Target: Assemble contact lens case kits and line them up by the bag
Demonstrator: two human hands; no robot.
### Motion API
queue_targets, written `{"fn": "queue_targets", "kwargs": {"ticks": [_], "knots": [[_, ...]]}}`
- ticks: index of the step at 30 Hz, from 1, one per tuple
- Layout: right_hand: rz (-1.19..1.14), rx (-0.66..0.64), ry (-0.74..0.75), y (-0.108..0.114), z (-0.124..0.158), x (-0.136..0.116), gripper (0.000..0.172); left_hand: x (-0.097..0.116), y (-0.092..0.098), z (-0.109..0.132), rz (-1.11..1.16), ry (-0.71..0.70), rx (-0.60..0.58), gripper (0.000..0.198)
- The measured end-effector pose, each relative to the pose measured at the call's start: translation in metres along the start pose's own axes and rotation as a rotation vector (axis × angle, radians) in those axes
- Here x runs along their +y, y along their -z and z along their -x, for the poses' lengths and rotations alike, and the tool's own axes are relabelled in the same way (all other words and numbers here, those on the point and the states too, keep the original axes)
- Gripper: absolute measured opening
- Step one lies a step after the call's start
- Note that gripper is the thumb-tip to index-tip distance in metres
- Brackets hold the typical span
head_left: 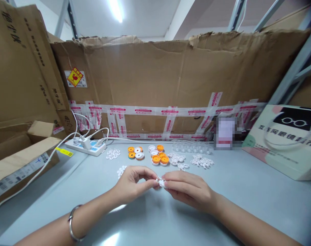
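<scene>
A small white plastic part [161, 183] is pinched between both hands above the table, its far side covered by fingers. My left hand [136, 181] grips its left side between thumb and fingertips. From the right, my right hand [189, 188] closes on the same part. Beyond the hands lie orange and white round caps [159, 158] in two groups. Flat white toothed pieces [201, 161] are heaped to the right of them. Small white discs [113, 154] lie to the left, and another little pile of white pieces [121, 171] is partly hidden behind my left hand.
A row of clear plastic pieces [192, 147] stands at the back. The white power strip [86, 146] with plugs and cables is at the back left, near an open cardboard box [22, 160]. A pale green printed box [283, 141] stands right. Large cardboard [145, 75] walls off the back.
</scene>
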State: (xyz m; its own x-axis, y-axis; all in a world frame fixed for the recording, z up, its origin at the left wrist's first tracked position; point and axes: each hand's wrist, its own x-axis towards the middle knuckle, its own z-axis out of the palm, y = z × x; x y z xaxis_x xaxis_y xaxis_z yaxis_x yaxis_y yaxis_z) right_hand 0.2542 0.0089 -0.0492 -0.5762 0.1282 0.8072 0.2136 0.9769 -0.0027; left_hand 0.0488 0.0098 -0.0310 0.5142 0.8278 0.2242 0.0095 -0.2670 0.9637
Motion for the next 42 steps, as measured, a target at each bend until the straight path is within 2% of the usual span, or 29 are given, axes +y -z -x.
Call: {"fn": "queue_targets", "kwargs": {"ticks": [8,13,21,33,42], "knots": [[-0.056,-0.033,0.03,0.007,-0.003,-0.002,0.027,0.005,0.0,0.002,-0.089,-0.053,-0.023,0.007],[-0.148,0.013,-0.073,0.006,-0.006,-0.008,0.022,0.007,0.0,0.003,-0.131,-0.08,-0.028,0.008],[-0.222,0.079,-0.166,0.004,-0.01,-0.013,0.027,0.006,0.002,0.003,-0.136,-0.109,0.001,0.009],[-0.084,0.018,-0.126,0.002,-0.004,-0.01,0.036,0.004,0.0,0.003,-0.17,-0.086,0.052,0.009],[0.058,-0.008,-0.073,0.002,-0.001,-0.011,0.033,0.001,-0.004,0.004,-0.153,-0.094,0.066,0.01]]}}
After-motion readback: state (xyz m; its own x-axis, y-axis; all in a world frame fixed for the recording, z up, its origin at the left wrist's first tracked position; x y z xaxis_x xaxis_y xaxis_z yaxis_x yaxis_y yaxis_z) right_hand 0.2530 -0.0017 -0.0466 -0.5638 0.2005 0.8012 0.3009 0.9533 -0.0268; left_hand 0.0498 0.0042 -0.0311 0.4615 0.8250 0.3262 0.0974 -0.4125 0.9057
